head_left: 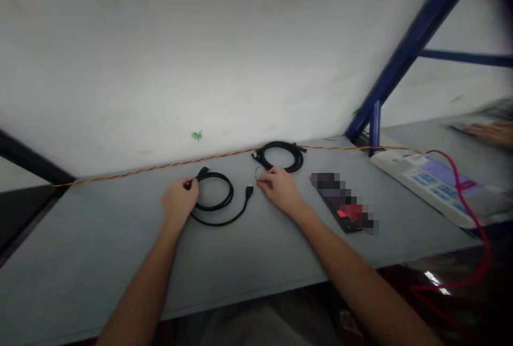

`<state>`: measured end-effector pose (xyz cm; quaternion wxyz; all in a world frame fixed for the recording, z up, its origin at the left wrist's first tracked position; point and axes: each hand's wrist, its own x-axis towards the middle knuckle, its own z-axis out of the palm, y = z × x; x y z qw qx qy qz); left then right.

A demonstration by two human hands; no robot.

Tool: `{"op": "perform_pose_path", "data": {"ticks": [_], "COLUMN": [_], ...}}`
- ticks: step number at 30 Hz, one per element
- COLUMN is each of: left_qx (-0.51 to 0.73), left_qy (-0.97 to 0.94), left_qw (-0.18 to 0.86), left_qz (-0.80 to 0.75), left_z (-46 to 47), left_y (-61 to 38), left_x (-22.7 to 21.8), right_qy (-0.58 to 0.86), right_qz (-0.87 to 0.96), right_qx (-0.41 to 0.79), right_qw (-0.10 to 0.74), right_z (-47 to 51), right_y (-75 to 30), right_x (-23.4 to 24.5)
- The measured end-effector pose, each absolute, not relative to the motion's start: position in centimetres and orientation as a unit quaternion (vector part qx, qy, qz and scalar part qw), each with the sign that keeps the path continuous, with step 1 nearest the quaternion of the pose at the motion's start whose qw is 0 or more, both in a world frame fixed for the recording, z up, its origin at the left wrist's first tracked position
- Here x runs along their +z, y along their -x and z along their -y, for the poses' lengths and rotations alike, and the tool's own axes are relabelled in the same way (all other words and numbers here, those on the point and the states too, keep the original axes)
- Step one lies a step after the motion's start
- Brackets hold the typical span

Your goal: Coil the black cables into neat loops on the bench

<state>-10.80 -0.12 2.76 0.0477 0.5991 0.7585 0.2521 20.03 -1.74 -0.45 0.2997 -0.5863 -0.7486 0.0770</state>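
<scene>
A black cable [216, 207] lies in a loose loop on the grey shelf, and my left hand [181, 196] is closed around its left side. One plug [204, 170] of that cable sticks up beyond my fingers; its other plug [249, 191] rests free on the surface, pointing away from me. My right hand [280, 188] pinches a thin dark twist tie [257, 172] between thumb and fingertips, a little right of the free plug. Just behind my right hand sits a second black cable [301, 162], coiled up.
A phone-like dark slab [334, 202], partly pixelated, lies right of my right hand. Along the wall runs a twisted red-yellow wire [160, 166]. Blue metal posts [401, 68] and a white box [425, 186] stand at the right. Another person's hand [497, 131] shows blurred at the far right.
</scene>
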Motion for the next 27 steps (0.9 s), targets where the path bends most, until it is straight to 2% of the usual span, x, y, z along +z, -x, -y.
{"op": "perform_pose_path", "data": {"ticks": [10,16,20,23,27], "left_qx": [0.218,0.206,0.231,0.275,0.366], "left_qy": [-0.636,-0.65,-0.658,-0.647,-0.587], "left_qw": [0.028,0.047,0.056,0.088,0.205], "left_qz": [-0.74,-0.73,-0.714,-0.706,-0.692], "left_z": [0.3,0.0,-0.2,-0.6,-1.0], "left_y": [10.8,11.4,11.7,11.8,11.6], "left_x": [2.7,2.7,2.5,2.4,2.6], "right_qy": [0.61,0.604,0.58,0.551,0.499], "right_qz": [0.714,0.732,0.734,0.732,0.735], "right_qx": [0.086,0.064,0.099,0.126,0.175], "right_qw": [0.333,0.308,0.34,0.38,0.425], "right_z": [0.5,0.9,1.2,1.4,1.7], "right_y": [-22.1,-21.8,-21.2,-20.7,-20.0], "right_x": [-1.1,-1.1,-1.0,-1.0,-0.9]}}
